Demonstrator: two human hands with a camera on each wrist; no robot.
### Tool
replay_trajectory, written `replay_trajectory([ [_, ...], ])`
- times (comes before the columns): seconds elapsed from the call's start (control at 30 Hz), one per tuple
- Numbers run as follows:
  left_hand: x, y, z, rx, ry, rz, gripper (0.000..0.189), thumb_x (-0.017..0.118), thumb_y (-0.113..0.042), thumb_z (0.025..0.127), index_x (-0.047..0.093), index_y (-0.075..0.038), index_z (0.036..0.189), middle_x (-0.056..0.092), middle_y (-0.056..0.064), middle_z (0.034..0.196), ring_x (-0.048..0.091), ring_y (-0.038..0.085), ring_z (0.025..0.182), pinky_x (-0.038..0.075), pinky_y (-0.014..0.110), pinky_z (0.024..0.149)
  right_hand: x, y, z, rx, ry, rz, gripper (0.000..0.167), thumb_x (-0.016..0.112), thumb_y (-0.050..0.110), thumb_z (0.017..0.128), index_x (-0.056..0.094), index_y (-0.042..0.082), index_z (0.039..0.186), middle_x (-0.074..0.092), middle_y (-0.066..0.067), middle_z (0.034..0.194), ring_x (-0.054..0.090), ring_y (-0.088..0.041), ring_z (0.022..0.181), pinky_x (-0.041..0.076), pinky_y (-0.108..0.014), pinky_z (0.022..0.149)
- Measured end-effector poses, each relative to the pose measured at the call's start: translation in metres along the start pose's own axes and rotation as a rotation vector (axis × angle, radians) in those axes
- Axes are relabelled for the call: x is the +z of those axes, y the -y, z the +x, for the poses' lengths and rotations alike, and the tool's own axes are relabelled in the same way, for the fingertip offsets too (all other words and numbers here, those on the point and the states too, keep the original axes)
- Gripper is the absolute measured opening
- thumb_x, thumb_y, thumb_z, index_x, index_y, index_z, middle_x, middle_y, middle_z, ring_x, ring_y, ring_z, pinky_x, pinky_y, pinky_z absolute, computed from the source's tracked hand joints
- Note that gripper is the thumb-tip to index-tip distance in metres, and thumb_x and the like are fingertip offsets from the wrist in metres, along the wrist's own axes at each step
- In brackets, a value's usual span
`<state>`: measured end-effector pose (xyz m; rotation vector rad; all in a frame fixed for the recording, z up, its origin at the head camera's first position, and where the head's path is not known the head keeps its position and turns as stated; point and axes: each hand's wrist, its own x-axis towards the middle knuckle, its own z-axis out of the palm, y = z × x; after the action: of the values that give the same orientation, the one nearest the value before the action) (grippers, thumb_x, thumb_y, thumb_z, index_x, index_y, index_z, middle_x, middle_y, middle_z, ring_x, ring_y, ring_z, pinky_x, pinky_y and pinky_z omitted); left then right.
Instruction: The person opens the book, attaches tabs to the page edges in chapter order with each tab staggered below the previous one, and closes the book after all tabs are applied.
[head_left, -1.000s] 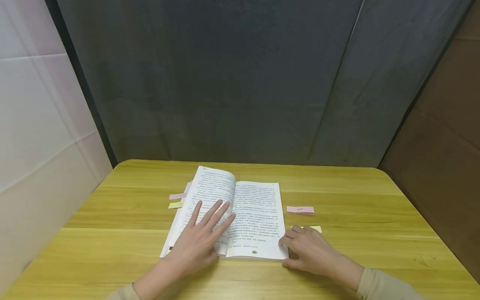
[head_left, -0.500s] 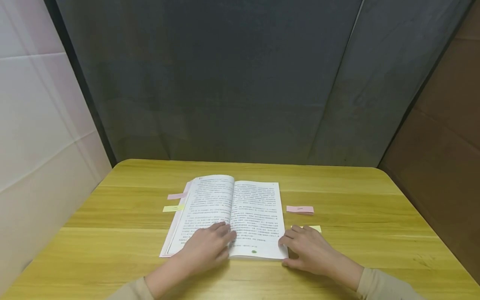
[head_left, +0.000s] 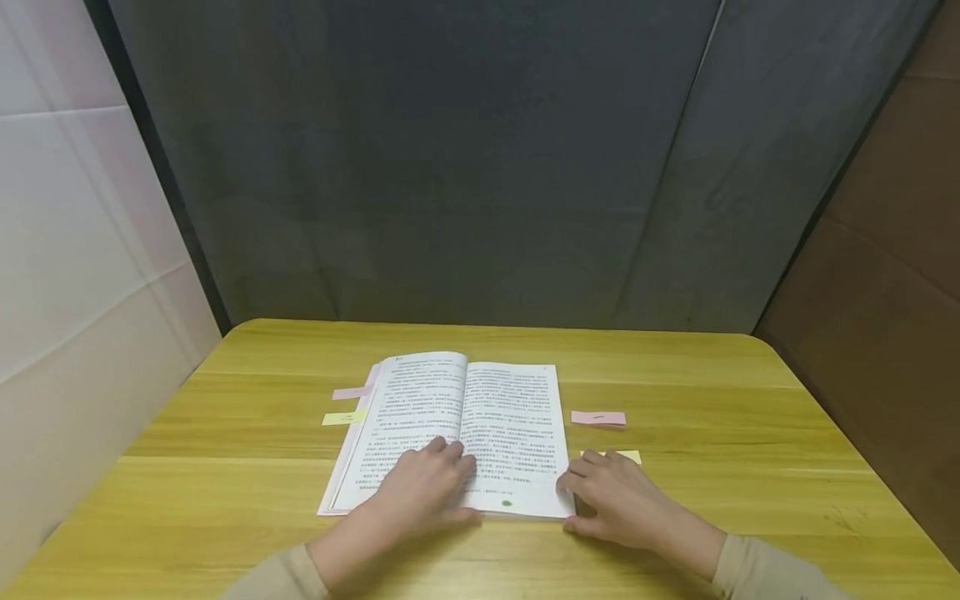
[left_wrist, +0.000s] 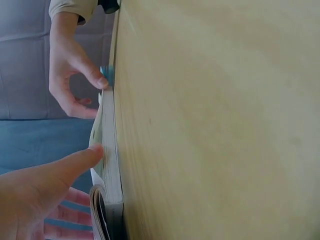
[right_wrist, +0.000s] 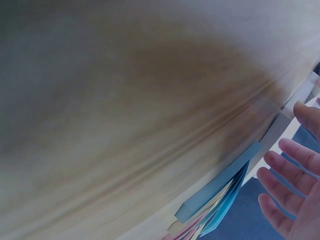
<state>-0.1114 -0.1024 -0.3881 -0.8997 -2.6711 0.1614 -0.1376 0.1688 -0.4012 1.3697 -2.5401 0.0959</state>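
Note:
An open book [head_left: 513, 417] lies on the wooden table, printed pages up, with a pink tab [head_left: 350, 393] and a yellow tab [head_left: 341, 418] sticking out past its left edge. My left hand [head_left: 423, 483] rests across the lower part of the centre fold, thumb stretched along the bottom edge. Its thumb and spread fingers also show in the left wrist view. At the book's lower right corner, the loosely bent fingers of my right hand [head_left: 618, 500] touch the page edge. Its thumb is by the bottom edge. In the right wrist view those fingers stand apart.
A small pink paper pad [head_left: 598, 419] lies right of the book. Below it, a yellow pad [head_left: 630, 457] is partly hidden by my right hand. Blue paper strips [right_wrist: 217, 192] show in the right wrist view. A dark curtain [head_left: 480, 167] hangs behind the table [head_left: 750, 433].
My left hand has slid right and down from the left page onto the fold, its fingers less spread. The raised left page now lies flatter, baring more yellow tab. My right hand stays put.

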Motion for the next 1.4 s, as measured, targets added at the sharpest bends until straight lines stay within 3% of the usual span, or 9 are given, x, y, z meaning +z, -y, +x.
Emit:
replay_trajectory([
  [0.4,-0.002,0.005,-0.008,0.008,-0.03,-0.064,0.046,0.062,-0.052,0.071,0.057,-0.012,0.093,0.051,-0.001,0.081,0.051,0.016,0.069,0.039,0.024,0.043,0.001,0.0,0.0,-0.003,0.001,-0.002,0.035,0.064,0.045,0.072,0.062,0.016,0.093,0.055,0.008,0.088,0.047,-0.01,0.078,0.044,-0.038,0.07],
  [0.77,-0.005,0.005,-0.017,0.042,-0.147,-0.05,0.046,0.054,-0.027,0.072,0.051,-0.009,0.115,0.054,0.006,0.107,0.058,0.023,0.079,0.046,0.032,0.047,0.0,-0.001,0.0,-0.014,-0.009,-0.014,0.035,0.065,0.045,0.072,0.061,0.017,0.092,0.053,0.009,0.086,0.046,-0.009,0.075,0.045,-0.037,0.067],
  [0.97,-0.007,0.005,-0.02,0.016,-0.154,-0.054,0.056,0.051,-0.021,0.072,0.044,-0.012,0.127,0.046,0.007,0.125,0.055,0.023,0.096,0.045,0.032,0.045,0.0,0.0,0.0,-0.013,-0.009,-0.011,0.035,0.065,0.045,0.072,0.061,0.016,0.092,0.053,0.008,0.085,0.046,-0.009,0.076,0.045,-0.039,0.069],
  [1.1,-0.008,0.007,-0.02,0.037,-0.215,-0.058,0.062,0.051,-0.016,0.069,0.041,-0.011,0.13,0.04,0.007,0.131,0.047,0.023,0.108,0.045,0.03,0.046,0.0,0.0,0.0,-0.006,-0.001,-0.013,0.036,0.065,0.045,0.072,0.061,0.016,0.093,0.053,0.008,0.086,0.047,-0.01,0.076,0.045,-0.039,0.07],
  [1.23,-0.009,0.011,-0.018,0.088,-0.277,-0.051,0.068,0.053,-0.012,0.066,0.038,-0.007,0.132,0.035,0.01,0.135,0.036,0.027,0.119,0.047,0.035,0.07,0.0,0.0,0.001,-0.004,-0.002,-0.016,0.036,0.064,0.046,0.072,0.062,0.016,0.093,0.054,0.008,0.086,0.048,-0.01,0.078,0.045,-0.041,0.072],
  [1.33,-0.009,0.013,-0.017,0.105,-0.283,-0.043,0.072,0.053,-0.01,0.064,0.035,-0.005,0.134,0.029,0.011,0.138,0.026,0.028,0.125,0.037,0.041,0.089,0.0,0.0,0.001,-0.004,-0.004,-0.015,0.036,0.064,0.046,0.072,0.062,0.016,0.093,0.055,0.007,0.087,0.049,-0.011,0.078,0.045,-0.042,0.073],
  [1.4,-0.009,0.014,-0.017,0.1,-0.273,-0.03,0.075,0.053,-0.01,0.063,0.031,-0.005,0.135,0.025,0.011,0.14,0.021,0.028,0.127,0.031,0.044,0.092,0.0,0.0,0.0,-0.005,-0.007,-0.015,0.036,0.065,0.045,0.072,0.062,0.016,0.093,0.055,0.007,0.087,0.049,-0.011,0.079,0.045,-0.042,0.073],
])
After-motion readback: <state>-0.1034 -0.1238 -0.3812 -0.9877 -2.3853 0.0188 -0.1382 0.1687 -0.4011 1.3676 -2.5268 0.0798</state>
